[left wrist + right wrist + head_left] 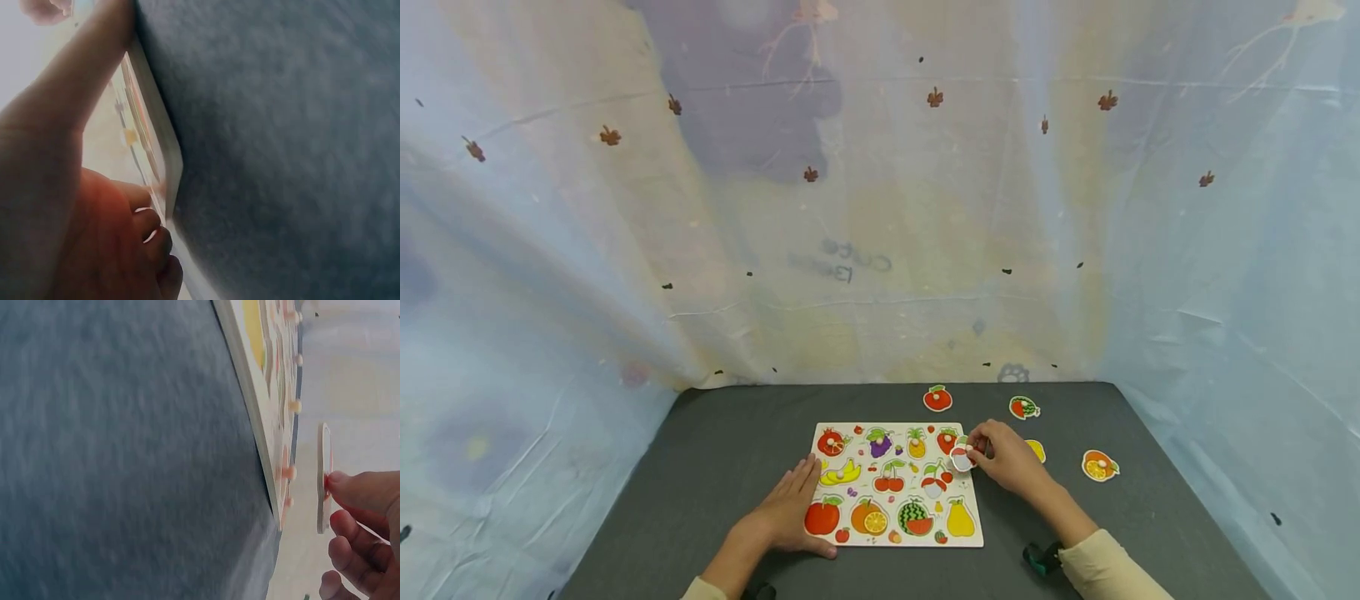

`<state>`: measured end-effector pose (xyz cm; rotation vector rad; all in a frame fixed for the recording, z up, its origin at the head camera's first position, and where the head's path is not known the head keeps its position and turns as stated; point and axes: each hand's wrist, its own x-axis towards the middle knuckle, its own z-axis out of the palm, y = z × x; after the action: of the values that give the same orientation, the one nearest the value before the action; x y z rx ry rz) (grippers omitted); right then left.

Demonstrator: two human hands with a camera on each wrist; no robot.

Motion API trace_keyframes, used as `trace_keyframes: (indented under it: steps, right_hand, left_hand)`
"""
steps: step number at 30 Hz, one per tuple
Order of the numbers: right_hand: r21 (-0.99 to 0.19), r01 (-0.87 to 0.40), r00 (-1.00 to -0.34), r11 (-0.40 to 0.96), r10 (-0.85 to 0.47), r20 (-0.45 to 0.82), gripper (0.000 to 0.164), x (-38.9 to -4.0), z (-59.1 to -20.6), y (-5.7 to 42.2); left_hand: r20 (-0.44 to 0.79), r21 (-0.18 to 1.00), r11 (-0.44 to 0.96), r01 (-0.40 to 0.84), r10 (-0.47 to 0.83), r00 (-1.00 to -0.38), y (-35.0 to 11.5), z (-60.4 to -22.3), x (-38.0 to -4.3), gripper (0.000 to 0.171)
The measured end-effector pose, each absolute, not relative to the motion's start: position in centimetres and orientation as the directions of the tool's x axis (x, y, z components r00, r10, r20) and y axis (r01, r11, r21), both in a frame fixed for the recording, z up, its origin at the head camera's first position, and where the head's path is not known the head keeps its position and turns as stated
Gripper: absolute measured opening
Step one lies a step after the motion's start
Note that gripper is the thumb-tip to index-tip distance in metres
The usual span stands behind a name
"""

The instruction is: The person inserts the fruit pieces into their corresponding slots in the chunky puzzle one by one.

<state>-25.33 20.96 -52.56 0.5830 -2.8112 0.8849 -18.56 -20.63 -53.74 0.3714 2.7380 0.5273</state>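
A white puzzle board [887, 537] printed with colourful fruits lies on the dark table. My left hand [786, 508] rests along its left edge, fingers extended and thumb at the near left corner. In the left wrist view the fingers [156, 247] meet the board's edge. My right hand [1009, 458] pinches a flat knobbed puzzle piece [962, 457] with red, green and pale areas, which overlaps the board's right edge in the head view. In the right wrist view, the piece [322, 447] stands apart from the board [250, 403], thumb and finger at its knob.
Right of and behind the board lie loose pieces: a red fruit [937, 399], a watermelon [1022, 407], an orange [1100, 467] and a yellow one [1037, 448] partly hidden by my right hand. A printed curtain [880, 217] hangs behind the table.
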Motion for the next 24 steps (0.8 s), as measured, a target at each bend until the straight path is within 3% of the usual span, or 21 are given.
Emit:
trace_keyframes:
  steps: [8, 24]
  right_hand:
    - [-0.49, -0.479, -0.878, 0.729, -0.414, 0.241, 0.015, -24.5, -53.3, 19.2]
    - [-0.459, -0.512, -0.857, 0.726, -0.465, 0.222, 0.016, -24.0, -53.8, 16.7]
  left_hand:
    - [-0.274, 0.408, 0.89, 0.205, 0.333, -0.902, -20.9, -53.8, -18.7, 0.143]
    - [-0.279, 0.393, 0.898, 0.198, 0.321, -0.905, -20.7, -53.7, -18.8, 0.142]
